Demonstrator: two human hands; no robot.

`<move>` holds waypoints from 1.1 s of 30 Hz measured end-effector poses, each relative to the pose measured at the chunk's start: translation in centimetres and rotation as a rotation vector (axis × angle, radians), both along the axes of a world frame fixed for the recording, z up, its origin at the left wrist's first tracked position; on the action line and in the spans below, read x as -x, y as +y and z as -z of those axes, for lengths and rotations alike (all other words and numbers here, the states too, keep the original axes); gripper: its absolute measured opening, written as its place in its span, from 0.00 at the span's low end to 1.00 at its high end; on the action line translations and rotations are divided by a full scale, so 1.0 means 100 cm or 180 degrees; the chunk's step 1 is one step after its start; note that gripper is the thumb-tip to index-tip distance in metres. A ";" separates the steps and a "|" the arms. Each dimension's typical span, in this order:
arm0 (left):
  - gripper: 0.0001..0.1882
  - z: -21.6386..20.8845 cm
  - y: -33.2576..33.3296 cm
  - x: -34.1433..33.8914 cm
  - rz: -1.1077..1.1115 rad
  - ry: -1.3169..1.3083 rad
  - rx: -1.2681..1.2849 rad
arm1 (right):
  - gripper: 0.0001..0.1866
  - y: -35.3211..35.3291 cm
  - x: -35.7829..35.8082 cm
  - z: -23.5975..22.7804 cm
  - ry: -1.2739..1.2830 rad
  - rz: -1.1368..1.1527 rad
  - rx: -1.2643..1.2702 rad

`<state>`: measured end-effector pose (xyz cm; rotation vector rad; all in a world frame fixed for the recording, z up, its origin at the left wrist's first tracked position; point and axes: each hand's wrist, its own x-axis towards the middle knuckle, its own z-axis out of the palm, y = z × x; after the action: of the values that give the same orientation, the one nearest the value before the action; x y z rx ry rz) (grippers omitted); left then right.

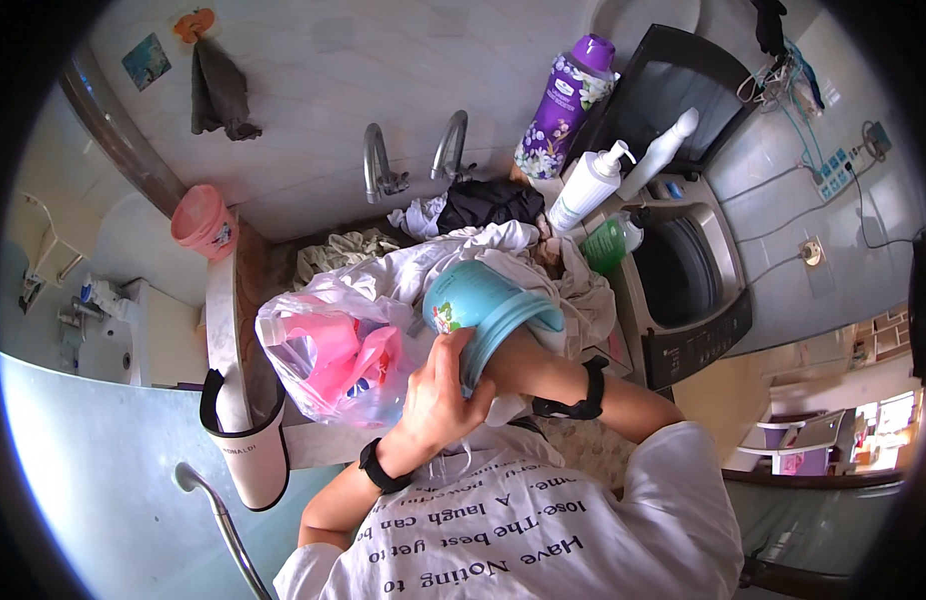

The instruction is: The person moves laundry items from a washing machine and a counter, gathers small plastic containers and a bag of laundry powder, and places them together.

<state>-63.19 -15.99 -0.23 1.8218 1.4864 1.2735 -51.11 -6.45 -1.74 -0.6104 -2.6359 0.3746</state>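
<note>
A teal plastic bucket [480, 305] with a small printed picture lies tipped on its side, its mouth toward me. My left hand [445, 400] is closed on the rim, with the fingers on the outer wall. My right forearm reaches into the bucket's mouth, so the right hand and whatever it may hold are hidden. Just left of the bucket sits a clear plastic bag [301, 372] with pink packages inside. Under and behind both is a heap of pale laundry [558, 262], with a black cloth [491, 205] at its back.
Two metal taps [383, 170] rise from the wall behind the laundry. On the right are a purple bottle [563, 115], a white pump bottle [588, 188], a green bottle [608, 243] and a washer [673, 265] with its lid raised. A pink bucket [205, 222] and a white holder [251, 455] stand left.
</note>
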 end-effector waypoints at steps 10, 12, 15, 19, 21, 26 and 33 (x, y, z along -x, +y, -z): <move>0.32 -0.018 0.011 0.008 -0.0053 -0.0094 0.0357 | 0.16 -0.009 -0.005 0.005 -0.0092 -0.0018 -0.0198; 0.30 -0.021 0.013 0.009 -0.0142 -0.0160 0.0238 | 0.11 -0.011 -0.003 0.001 -0.0076 0.0241 -0.0399; 0.29 -0.017 0.010 0.007 -0.0297 0.0106 0.0095 | 0.11 -0.015 -0.004 0.002 -0.0349 0.0425 -0.0330; 0.30 -0.002 0.010 0.007 -0.0389 0.0798 -0.0446 | 0.14 -0.022 -0.003 0.010 -0.0334 0.0410 0.0109; 0.30 0.002 0.011 0.006 -0.0410 0.0841 -0.0638 | 0.17 -0.023 -0.005 0.009 -0.0213 0.0270 0.0069; 0.28 0.003 0.012 0.004 -0.0240 0.0913 -0.0879 | 0.18 -0.022 -0.004 0.015 0.0175 0.0142 0.0350; 0.27 -0.004 0.012 0.005 -0.0054 0.0584 -0.0710 | 0.16 -0.029 -0.006 0.010 0.1510 0.0362 0.2375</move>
<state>-63.67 -14.83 0.15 2.1238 1.5069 1.3576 -50.49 -9.32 -2.77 -0.7642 -1.9503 1.3112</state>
